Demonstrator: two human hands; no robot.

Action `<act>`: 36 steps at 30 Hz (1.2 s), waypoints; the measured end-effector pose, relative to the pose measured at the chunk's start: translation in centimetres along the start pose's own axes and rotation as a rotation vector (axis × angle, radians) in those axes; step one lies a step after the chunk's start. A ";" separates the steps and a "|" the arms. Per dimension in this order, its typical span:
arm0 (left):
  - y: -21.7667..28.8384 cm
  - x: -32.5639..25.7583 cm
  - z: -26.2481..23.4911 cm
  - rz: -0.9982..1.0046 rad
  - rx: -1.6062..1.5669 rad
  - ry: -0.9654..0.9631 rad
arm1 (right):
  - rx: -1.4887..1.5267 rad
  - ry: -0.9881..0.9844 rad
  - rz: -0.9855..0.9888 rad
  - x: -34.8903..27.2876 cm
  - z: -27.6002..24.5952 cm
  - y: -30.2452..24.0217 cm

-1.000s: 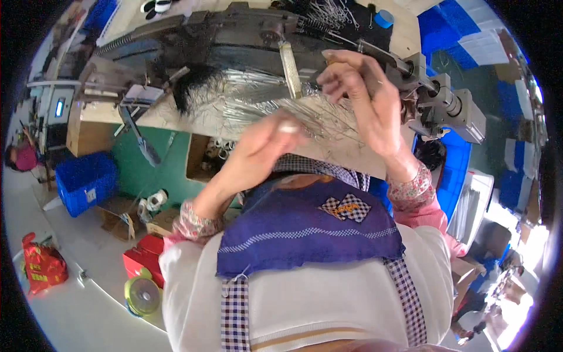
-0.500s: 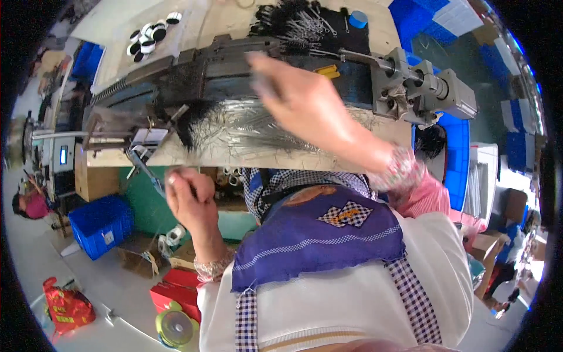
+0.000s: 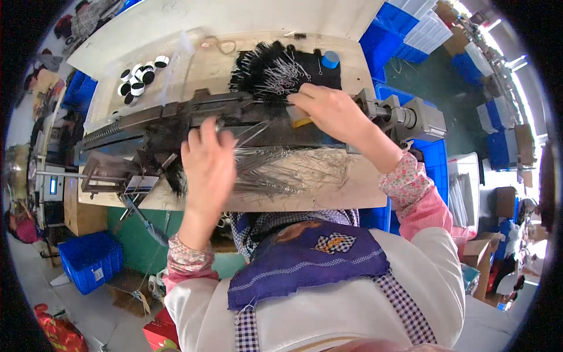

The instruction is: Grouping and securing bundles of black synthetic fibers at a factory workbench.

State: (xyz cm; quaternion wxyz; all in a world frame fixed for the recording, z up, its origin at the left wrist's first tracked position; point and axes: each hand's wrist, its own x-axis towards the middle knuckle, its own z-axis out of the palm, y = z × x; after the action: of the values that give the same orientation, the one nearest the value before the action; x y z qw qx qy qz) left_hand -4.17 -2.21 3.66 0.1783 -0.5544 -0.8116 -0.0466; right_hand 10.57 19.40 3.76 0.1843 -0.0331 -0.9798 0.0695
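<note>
My right hand (image 3: 334, 114) is over the machine bed, fingers pinched together. A small grey piece (image 3: 295, 112) shows at its fingertips, above a yellow part (image 3: 302, 122) on the bed; its kind is unclear. Smeared by motion, my left hand (image 3: 208, 164) reaches the near side of the long dark metal machine (image 3: 170, 120), fingertips beside its slide. Whether it holds anything is unclear. Bright wires (image 3: 252, 134) slant up to the right from beside it. Many loose thin wires (image 3: 275, 176) lie on the wooden table (image 3: 352, 190) between my arms.
Black-bristled wire brushes (image 3: 275, 70) with looped ends lie on a black cloth beyond the machine, near a blue cap (image 3: 330, 59). Black-and-white round pieces (image 3: 138, 80) sit at the far left. A motor unit (image 3: 419, 120) stands at the right end, a small fixture (image 3: 111, 176) at left.
My left hand has risen from below the table edge to the machine. My right hand has moved right along the bed. The view has tilted, showing more of the table's far side.
</note>
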 end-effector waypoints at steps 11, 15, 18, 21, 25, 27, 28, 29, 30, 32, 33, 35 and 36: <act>5.2 -3.4 5.7 -0.369 -1.377 -0.349 | -0.037 -0.060 0.308 7.8 0.6 6.8; 0.9 -5.4 5.0 -0.269 -1.204 -0.235 | -0.052 -0.206 0.212 6.4 0.5 8.8; -1.6 -6.9 1.6 -0.436 -1.188 -0.240 | 0.177 -0.010 0.143 1.4 -2.7 6.7; 0.7 -2.3 -0.6 -0.177 -0.949 -0.306 | 0.365 -0.085 0.165 0.6 -5.0 4.9; 5.8 6.1 4.1 0.069 -0.888 -0.203 | 0.372 -0.085 -0.079 1.3 -3.7 3.9; 6.4 8.4 4.3 0.032 -0.797 -0.201 | 0.298 -0.114 -0.118 1.1 -2.1 4.3; 6.3 8.9 4.3 0.056 -0.712 -0.203 | 0.260 -0.091 -0.144 1.0 -1.5 4.5; 5.8 9.1 4.1 0.077 -0.624 -0.207 | 0.226 -0.067 -0.172 1.2 -0.8 4.6; 5.1 8.9 3.3 0.140 -0.459 -0.070 | 0.184 -0.052 -0.175 2.0 -0.3 4.3; 2.9 8.5 2.1 0.208 -0.201 0.035 | 0.266 0.025 -0.208 3.4 0.6 3.3; 1.7 8.4 1.3 0.247 -0.103 0.107 | 0.327 0.040 -0.178 4.1 1.0 2.6; -0.3 7.5 1.2 0.327 -0.025 0.179 | 0.305 0.100 -0.209 4.6 2.1 1.5; -0.9 7.4 1.1 0.418 0.041 0.268 | 0.260 0.158 -0.233 5.0 2.4 1.2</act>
State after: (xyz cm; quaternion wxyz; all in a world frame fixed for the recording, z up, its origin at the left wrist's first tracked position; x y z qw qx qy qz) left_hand -7.64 4.30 5.26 0.3014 -0.6953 -0.6492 -0.0655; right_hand 5.10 20.72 3.10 0.2701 0.0993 -0.9423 0.1711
